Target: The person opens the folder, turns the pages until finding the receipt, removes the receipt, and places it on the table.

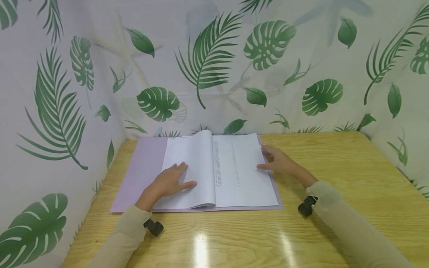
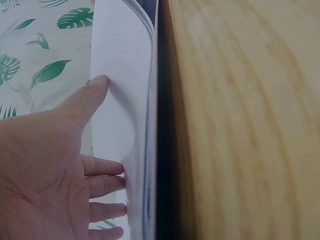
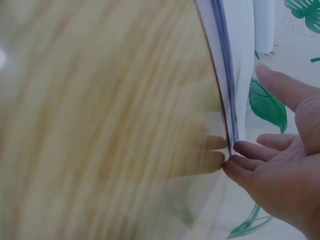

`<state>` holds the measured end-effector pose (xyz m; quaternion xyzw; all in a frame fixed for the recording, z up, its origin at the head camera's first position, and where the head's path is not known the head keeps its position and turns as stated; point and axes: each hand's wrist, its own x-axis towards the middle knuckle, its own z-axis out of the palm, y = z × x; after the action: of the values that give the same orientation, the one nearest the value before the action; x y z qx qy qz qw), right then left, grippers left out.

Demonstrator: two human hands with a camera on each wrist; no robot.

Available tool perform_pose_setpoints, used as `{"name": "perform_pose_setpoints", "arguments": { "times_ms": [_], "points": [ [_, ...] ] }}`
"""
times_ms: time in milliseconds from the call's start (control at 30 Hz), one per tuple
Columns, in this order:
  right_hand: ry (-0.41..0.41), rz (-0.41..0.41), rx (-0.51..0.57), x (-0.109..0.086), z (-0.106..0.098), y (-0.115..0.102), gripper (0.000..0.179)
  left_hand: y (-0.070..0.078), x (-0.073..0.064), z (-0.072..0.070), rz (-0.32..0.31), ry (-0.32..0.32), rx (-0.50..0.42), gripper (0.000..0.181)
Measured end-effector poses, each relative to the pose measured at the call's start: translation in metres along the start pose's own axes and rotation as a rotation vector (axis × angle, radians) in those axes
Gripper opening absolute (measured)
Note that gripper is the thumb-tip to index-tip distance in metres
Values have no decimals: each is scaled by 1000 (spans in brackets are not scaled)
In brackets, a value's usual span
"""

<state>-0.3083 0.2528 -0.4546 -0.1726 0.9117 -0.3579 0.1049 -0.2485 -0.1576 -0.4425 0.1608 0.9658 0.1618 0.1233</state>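
Observation:
A purple folder (image 1: pixel 142 163) lies spread on the wooden table with a stack of white paper sheets (image 1: pixel 249 178) inside. The right-hand sheet carries narrow columns of small print. Turned sheets (image 1: pixel 202 160) curve up along the middle and lie over to the left. My left hand (image 1: pixel 171 179) rests on these left sheets, fingers spread, fingertips and thumb (image 2: pixel 95 90) touching the paper. At the right edge of the stack is my right hand (image 1: pixel 276 159). Its fingertips (image 3: pixel 235 162) are right at the edge of the sheets and cover, while the thumb (image 3: pixel 280 85) stands apart from them.
The wooden table (image 1: pixel 335 167) extends to the right and in front of the folder, with glare near its front. A white cloth with green leaf prints (image 1: pixel 214 74) hangs behind and along both sides. Dark wrist cameras (image 1: pixel 306 206) sit at both sleeves.

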Motion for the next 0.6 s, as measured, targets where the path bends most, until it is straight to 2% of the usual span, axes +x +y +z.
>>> {"name": "perform_pose_setpoints", "arguments": {
  "times_ms": [200,400,500,600],
  "points": [
    [-27,17,-45,0,2,0,92,0,0,0,-7,-4,-6,92],
    [-19,26,-47,-2,3,-6,90,-1,1,1,4,-3,-2,92],
    [4,17,-17,-3,3,-9,87,-1,1,1,5,-6,0,92],
    [30,1,59,-3,2,-11,82,-1,1,1,5,-8,0,92]
  ]
}}
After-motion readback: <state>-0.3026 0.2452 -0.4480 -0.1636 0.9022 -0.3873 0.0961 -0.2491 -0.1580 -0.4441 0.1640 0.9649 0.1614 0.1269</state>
